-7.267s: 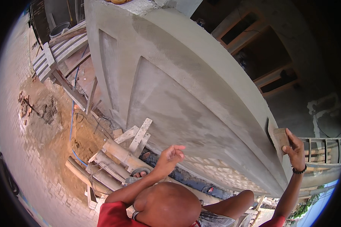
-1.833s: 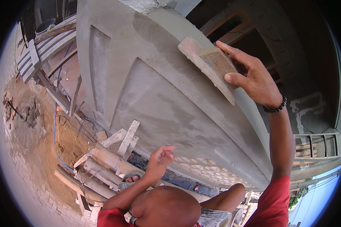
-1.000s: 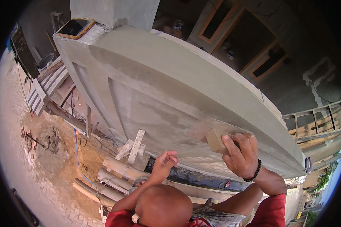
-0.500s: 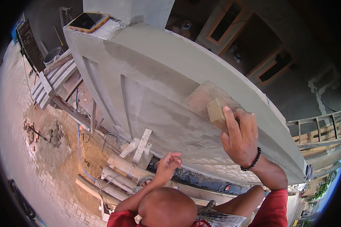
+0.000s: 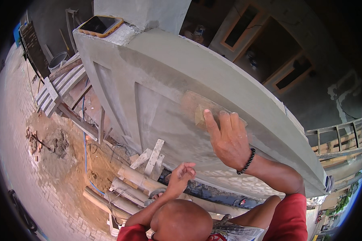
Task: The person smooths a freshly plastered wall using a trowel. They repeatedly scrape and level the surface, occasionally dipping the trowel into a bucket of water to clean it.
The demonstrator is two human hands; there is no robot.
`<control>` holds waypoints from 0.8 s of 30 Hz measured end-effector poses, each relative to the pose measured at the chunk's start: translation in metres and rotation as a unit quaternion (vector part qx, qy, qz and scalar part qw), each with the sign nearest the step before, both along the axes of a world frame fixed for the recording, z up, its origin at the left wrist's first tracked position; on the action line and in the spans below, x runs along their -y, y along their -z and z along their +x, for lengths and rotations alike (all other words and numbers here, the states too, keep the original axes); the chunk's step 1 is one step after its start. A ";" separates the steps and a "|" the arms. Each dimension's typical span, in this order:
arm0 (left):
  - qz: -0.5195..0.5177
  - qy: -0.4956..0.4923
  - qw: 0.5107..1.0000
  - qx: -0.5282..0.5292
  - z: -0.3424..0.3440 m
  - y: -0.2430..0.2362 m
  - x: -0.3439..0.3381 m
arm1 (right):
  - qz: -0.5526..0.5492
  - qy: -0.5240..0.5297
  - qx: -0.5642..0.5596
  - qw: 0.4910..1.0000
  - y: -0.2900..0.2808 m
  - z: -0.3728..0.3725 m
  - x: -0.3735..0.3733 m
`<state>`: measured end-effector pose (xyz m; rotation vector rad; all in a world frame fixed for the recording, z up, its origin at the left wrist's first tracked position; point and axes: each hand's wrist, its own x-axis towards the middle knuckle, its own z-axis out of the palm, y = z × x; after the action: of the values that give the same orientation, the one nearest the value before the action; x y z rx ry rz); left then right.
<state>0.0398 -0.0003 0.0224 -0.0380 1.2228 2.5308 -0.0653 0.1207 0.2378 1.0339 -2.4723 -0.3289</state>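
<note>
Grey plastered wall fills the middle of the scene, curving from far left to near right, with paving and sandy ground low on its left side. The wooden float lies flat against the wall's face, just below the ledge, and its long axis slants from far left to near right, roughly following the moulded band. Its block handle lies to the far left of the right hand, which grips it with the fingers laid over the top. That hand is plainly the nearer one; the left hand hangs well apart, nearer and farther left, its fingers loosely bent and nothing seen in it, above bamboo poles. At the wall's foot runs a dark channel, with a small red scrap toward its right end. Far left, behind stacked planks, stands a bucket; its contents are too dark to tell. A phone rests on the wall's far left corner.
</note>
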 end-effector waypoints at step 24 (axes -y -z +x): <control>-0.369 -0.276 0.858 -0.225 -0.060 -0.070 0.031 | 0.009 0.027 0.032 0.999 0.018 0.065 -0.115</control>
<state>-0.0204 -0.0314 0.0920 0.0343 2.6518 2.3692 0.0001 0.2353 0.2194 1.0015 -2.5627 -0.3402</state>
